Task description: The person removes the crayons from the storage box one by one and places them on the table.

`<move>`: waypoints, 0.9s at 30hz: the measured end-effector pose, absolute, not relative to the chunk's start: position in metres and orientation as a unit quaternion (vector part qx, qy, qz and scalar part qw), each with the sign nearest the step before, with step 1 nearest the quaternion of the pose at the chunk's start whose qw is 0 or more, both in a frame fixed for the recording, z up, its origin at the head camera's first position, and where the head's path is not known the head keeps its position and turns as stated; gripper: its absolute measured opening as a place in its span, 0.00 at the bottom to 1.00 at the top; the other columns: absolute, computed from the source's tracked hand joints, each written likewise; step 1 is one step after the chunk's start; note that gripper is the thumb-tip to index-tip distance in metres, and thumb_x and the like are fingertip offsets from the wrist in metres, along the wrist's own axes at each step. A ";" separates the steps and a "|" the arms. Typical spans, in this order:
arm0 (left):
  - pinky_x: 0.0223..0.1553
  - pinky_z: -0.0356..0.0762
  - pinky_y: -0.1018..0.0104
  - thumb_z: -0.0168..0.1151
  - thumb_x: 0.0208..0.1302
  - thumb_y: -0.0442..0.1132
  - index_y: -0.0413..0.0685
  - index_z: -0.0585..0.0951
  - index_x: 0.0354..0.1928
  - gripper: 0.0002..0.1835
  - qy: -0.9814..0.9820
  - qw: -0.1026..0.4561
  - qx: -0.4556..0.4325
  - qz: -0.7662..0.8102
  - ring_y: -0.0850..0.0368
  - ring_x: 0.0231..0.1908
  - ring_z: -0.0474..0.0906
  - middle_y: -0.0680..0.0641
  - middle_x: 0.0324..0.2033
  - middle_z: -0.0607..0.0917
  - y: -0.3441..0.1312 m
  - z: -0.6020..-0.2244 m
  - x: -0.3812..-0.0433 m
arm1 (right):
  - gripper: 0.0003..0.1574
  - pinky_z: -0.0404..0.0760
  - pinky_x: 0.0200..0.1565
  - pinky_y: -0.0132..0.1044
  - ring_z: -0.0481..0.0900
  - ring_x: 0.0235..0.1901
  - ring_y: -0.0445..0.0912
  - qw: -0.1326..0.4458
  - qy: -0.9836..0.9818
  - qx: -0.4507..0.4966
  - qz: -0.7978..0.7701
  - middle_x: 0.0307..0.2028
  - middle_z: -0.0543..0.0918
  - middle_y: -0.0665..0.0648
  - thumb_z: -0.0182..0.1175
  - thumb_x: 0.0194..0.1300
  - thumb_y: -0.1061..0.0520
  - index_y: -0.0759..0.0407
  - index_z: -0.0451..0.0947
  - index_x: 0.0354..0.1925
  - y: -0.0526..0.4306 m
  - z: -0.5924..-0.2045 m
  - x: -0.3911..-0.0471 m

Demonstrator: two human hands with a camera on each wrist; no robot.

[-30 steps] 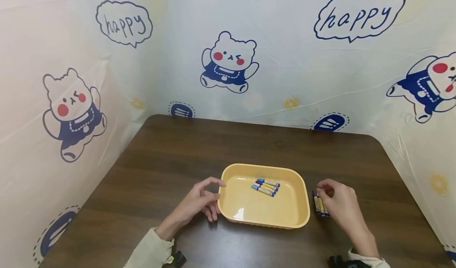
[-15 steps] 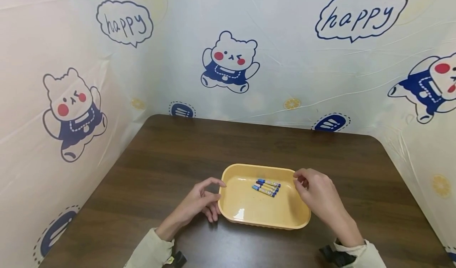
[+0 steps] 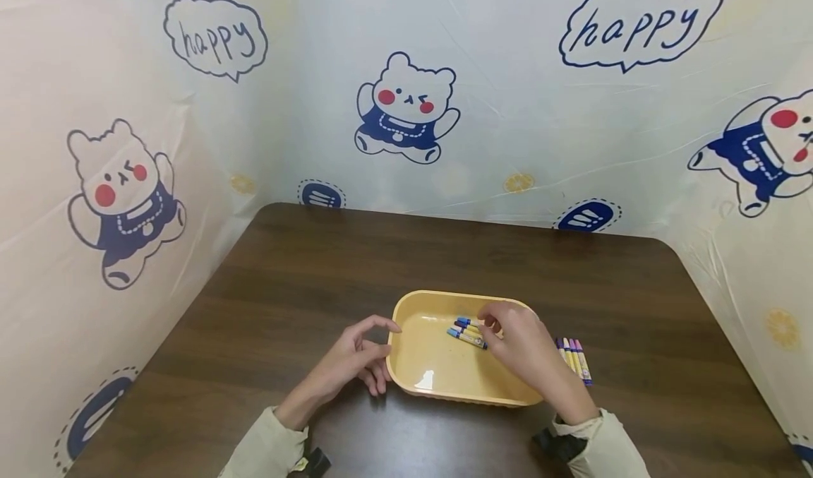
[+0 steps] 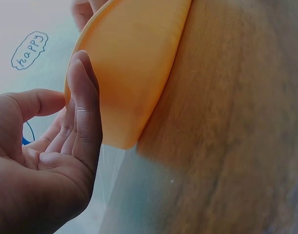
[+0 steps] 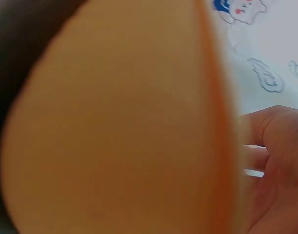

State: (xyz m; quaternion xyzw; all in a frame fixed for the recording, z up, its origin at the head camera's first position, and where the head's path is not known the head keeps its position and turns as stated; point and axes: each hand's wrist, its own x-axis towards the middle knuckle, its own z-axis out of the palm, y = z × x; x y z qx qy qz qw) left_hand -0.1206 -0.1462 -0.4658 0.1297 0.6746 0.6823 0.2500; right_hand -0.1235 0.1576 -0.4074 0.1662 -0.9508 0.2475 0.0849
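A shallow yellow plastic tray (image 3: 438, 386) with rounded corners sits on the table. My left hand (image 3: 356, 354) holds its left rim, index finger over the edge and thumb outside; the left wrist view shows these fingers at the rim (image 4: 76, 46). Several crayons (image 3: 466, 338) with blue, dark and light tips lie together inside. Over their right ends is my right hand (image 3: 524, 344), thumb and index finger close together; I cannot tell whether they grip a crayon. To the right of the tray, several more crayons (image 3: 574, 361) lie side by side on the table.
The dark wooden table (image 3: 356, 252) reaches back to a pale curtain (image 3: 508, 54) printed with bears and "happy" bubbles. Curtain also hangs along both sides. In the right wrist view the tray wall (image 5: 114, 122) fills most of the picture, blurred.
My right hand has moved left from the crayons beside the tray, across the right rim, to the crayons inside. Those on the table are now uncovered. My left hand stays at the rim.
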 end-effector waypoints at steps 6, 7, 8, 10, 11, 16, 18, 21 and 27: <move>0.20 0.84 0.57 0.55 0.73 0.34 0.39 0.68 0.64 0.20 0.681 0.244 0.131 0.678 0.51 0.18 0.82 0.35 0.24 0.85 -0.147 -0.466 -0.121 | 0.08 0.80 0.33 0.38 0.77 0.30 0.42 0.067 -0.951 0.185 0.237 0.31 0.84 0.52 0.72 0.56 0.62 0.60 0.85 0.36 0.146 -0.428 -0.127; 0.20 0.84 0.56 0.55 0.73 0.34 0.39 0.68 0.64 0.20 0.682 0.243 0.132 0.678 0.51 0.18 0.82 0.35 0.24 0.86 -0.147 -0.466 -0.121 | 0.07 0.80 0.33 0.38 0.77 0.30 0.42 0.067 -0.951 0.189 0.238 0.31 0.84 0.52 0.72 0.56 0.62 0.60 0.85 0.36 0.145 -0.431 -0.127; 0.20 0.84 0.56 0.55 0.73 0.34 0.40 0.68 0.64 0.20 0.682 0.243 0.132 0.677 0.51 0.18 0.82 0.35 0.24 0.86 -0.147 -0.466 -0.122 | 0.07 0.80 0.33 0.38 0.76 0.30 0.42 0.069 -0.950 0.192 0.237 0.31 0.84 0.52 0.71 0.56 0.62 0.60 0.85 0.35 0.144 -0.434 -0.127; 0.20 0.84 0.56 0.55 0.73 0.34 0.39 0.68 0.64 0.20 0.683 0.244 0.134 0.676 0.51 0.18 0.82 0.35 0.24 0.86 -0.147 -0.466 -0.121 | 0.05 0.80 0.32 0.39 0.76 0.30 0.41 0.072 -0.949 0.197 0.237 0.31 0.83 0.51 0.71 0.56 0.63 0.59 0.85 0.34 0.143 -0.439 -0.128; 0.20 0.84 0.56 0.55 0.73 0.34 0.39 0.68 0.64 0.20 0.682 0.244 0.134 0.676 0.51 0.18 0.82 0.35 0.23 0.86 -0.147 -0.466 -0.121 | 0.05 0.79 0.32 0.38 0.76 0.30 0.41 0.072 -0.948 0.198 0.237 0.31 0.83 0.50 0.71 0.56 0.63 0.58 0.84 0.34 0.143 -0.441 -0.128; 0.19 0.84 0.54 0.54 0.73 0.32 0.36 0.67 0.64 0.20 0.679 0.239 0.148 0.678 0.51 0.17 0.82 0.30 0.23 0.84 -0.145 -0.466 -0.122 | 0.04 0.76 0.31 0.38 0.73 0.29 0.41 0.060 -0.952 0.192 0.232 0.29 0.80 0.49 0.70 0.56 0.63 0.56 0.84 0.32 0.142 -0.448 -0.130; 0.18 0.83 0.54 0.53 0.74 0.31 0.35 0.66 0.64 0.20 0.679 0.239 0.152 0.678 0.51 0.17 0.82 0.28 0.24 0.83 -0.145 -0.465 -0.122 | 0.04 0.75 0.31 0.38 0.72 0.29 0.42 0.050 -0.954 0.191 0.226 0.29 0.79 0.48 0.70 0.56 0.63 0.56 0.84 0.32 0.142 -0.450 -0.130; 0.19 0.84 0.54 0.53 0.74 0.32 0.35 0.66 0.64 0.20 0.678 0.240 0.151 0.678 0.52 0.17 0.82 0.27 0.24 0.83 -0.145 -0.465 -0.121 | 0.04 0.73 0.30 0.38 0.70 0.29 0.42 0.043 -0.957 0.195 0.211 0.28 0.77 0.48 0.70 0.56 0.62 0.56 0.83 0.31 0.142 -0.454 -0.130; 0.19 0.84 0.54 0.53 0.74 0.32 0.35 0.66 0.64 0.20 0.677 0.243 0.148 0.678 0.52 0.18 0.82 0.25 0.24 0.82 -0.145 -0.464 -0.120 | 0.10 0.67 0.27 0.36 0.66 0.26 0.42 0.036 -0.958 0.200 0.201 0.24 0.70 0.47 0.69 0.55 0.62 0.53 0.77 0.25 0.141 -0.458 -0.130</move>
